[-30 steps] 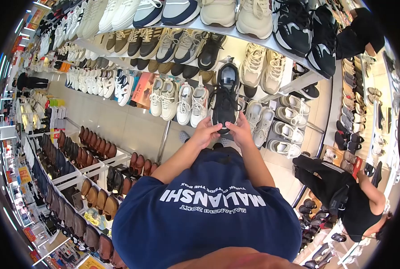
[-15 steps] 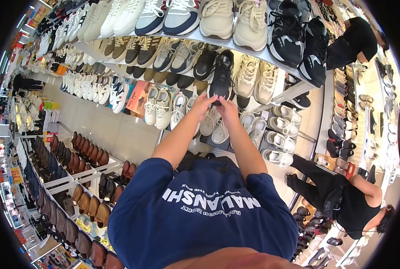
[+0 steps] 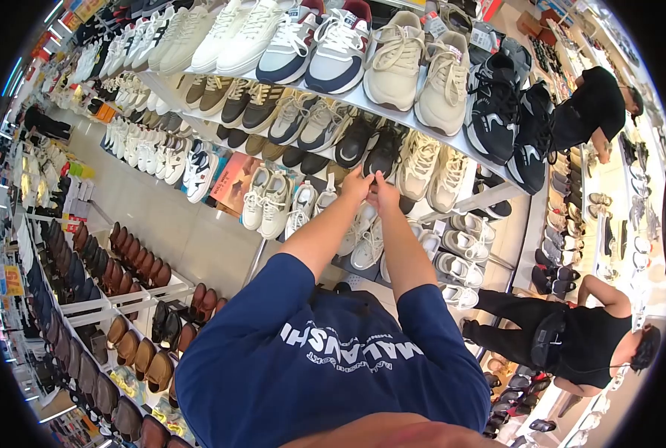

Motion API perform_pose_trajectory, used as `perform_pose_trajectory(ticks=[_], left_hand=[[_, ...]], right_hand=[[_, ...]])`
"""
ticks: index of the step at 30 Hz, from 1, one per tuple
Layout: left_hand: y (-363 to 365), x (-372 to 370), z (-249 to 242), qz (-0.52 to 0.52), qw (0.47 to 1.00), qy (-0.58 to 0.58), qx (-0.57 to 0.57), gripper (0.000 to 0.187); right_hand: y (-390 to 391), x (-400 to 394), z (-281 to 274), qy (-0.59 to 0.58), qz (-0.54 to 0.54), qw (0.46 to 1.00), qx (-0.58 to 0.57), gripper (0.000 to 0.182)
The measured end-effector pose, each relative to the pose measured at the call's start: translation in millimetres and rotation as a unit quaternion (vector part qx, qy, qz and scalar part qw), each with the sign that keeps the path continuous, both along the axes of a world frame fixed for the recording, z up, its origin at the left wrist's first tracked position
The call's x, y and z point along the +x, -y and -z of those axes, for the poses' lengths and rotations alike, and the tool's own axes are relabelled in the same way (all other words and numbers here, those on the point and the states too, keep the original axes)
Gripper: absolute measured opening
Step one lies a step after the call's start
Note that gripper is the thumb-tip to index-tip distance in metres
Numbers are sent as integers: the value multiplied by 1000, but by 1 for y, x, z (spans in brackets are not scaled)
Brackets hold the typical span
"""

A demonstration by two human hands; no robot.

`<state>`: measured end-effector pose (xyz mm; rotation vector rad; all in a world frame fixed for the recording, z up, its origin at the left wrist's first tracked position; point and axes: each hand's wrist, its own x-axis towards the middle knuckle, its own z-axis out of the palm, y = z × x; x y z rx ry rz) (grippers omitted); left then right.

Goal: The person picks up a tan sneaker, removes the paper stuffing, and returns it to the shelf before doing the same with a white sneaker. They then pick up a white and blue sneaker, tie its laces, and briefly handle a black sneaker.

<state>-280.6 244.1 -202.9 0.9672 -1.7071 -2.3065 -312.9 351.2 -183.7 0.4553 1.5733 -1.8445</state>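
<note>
A black sneaker (image 3: 383, 154) stands on the middle shelf with its toe towards me, beside a matching black sneaker (image 3: 356, 140). My left hand (image 3: 357, 184) is at the left side of the toe, its fingers closed against the shoe. My right hand (image 3: 382, 194) pinches the same toe from the right, with a fingertip pointing up at the front. The two hands nearly touch each other. Just right of them is a pair of beige sneakers (image 3: 419, 160). The shoe's heel end lies in the shade under the upper shelf.
The upper shelf edge (image 3: 422, 119) juts out above my hands, carrying several sneakers. Below are more pale shoes (image 3: 366, 243) on a lower level. One person in black (image 3: 571, 336) stands at the right; another (image 3: 598, 104) is farther up. Brown leather shoes (image 3: 142, 250) line racks at left.
The black sneaker has gone from in front of the shelf back in next to its mate, my hands still at its toe. My view has shifted, and the shelves appear lower and tilted.
</note>
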Motion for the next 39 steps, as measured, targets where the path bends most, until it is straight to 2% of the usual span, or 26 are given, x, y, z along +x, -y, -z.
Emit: perform_pose_trajectory(ticks=[1, 2, 5, 6, 9, 11, 13, 14, 15, 16, 17, 18, 19, 20, 22, 23, 26, 29, 31, 34, 35, 36, 39], left_hand=[[-2, 0, 1, -18, 1000, -8, -1, 62], [-6, 1, 2, -37, 999, -16, 1, 61], [0, 16, -40, -1, 995, -15, 103, 68], [4, 17, -40, 9, 990, -9, 137, 69], [21, 31, -42, 80, 992, 12, 100, 65], [36, 60, -47, 126, 989, 27, 78, 64], [64, 106, 14, 162, 985, 21, 62, 57], [85, 142, 54, 193, 980, 30, 30, 43], [92, 187, 60, 90, 994, 57, 22, 30], [129, 234, 146, 173, 979, 106, -19, 24], [145, 294, 158, 101, 973, 193, -69, 22], [183, 363, 222, 225, 923, 208, -231, 21], [192, 420, 220, 97, 932, 340, -73, 19], [201, 477, 216, -94, 891, 440, 62, 18], [240, 604, 167, -143, 884, 372, 244, 29], [250, 641, 150, -188, 859, 402, 255, 29], [275, 706, 118, -296, 804, 457, 239, 30], [293, 731, 107, -359, 789, 444, 227, 31], [299, 730, 107, -366, 801, 417, 223, 31], [299, 706, 116, -334, 846, 349, 224, 37], [297, 691, 104, -322, 860, 343, 198, 36], [293, 677, 92, -310, 872, 337, 173, 34], [276, 663, 90, -312, 902, 232, 189, 33]], right_hand=[[1, 4, 4, -13, 5, 1000, -10, 66], [2, 0, 6, -6, 16, 1000, -10, 64], [5, 4, 3, 10, 41, 999, -35, 60], [6, 5, 2, 13, 44, 998, -39, 59], [1, 20, 7, 12, 61, 996, -60, 56], [-12, 50, 9, 20, 79, 996, -44, 46], [-49, 85, 52, 15, -30, 998, -50, 38], [-67, 108, 95, 53, 1, 996, -75, 34], [-107, 132, 141, 75, -48, 995, -55, 31], [-120, 172, 151, 85, 29, 996, -4, 32], [-148, 206, 155, 113, -39, 978, 169, 38], [-190, 240, 157, 133, -103, 927, 336, 48], [-217, 267, 153, 164, -144, 887, 407, 47], [-235, 287, 146, 193, -175, 862, 436, 45], [-251, 321, 130, 239, -243, 814, 471, 43], [-246, 330, 132, 240, -280, 801, 471, 42], [-179, 322, 136, 189, -349, 803, 444, 38], [-76, 293, 153, 115, -379, 834, 385, 34], [11, 263, 163, 63, -376, 868, 319, 32], [144, 210, 186, -11, -349, 916, 197, 28], [189, 196, 178, -28, -339, 926, 165, 27], [246, 192, 134, -23, -305, 943, 134, 32], [356, 182, 83, -80, -364, 924, 92, 35]])
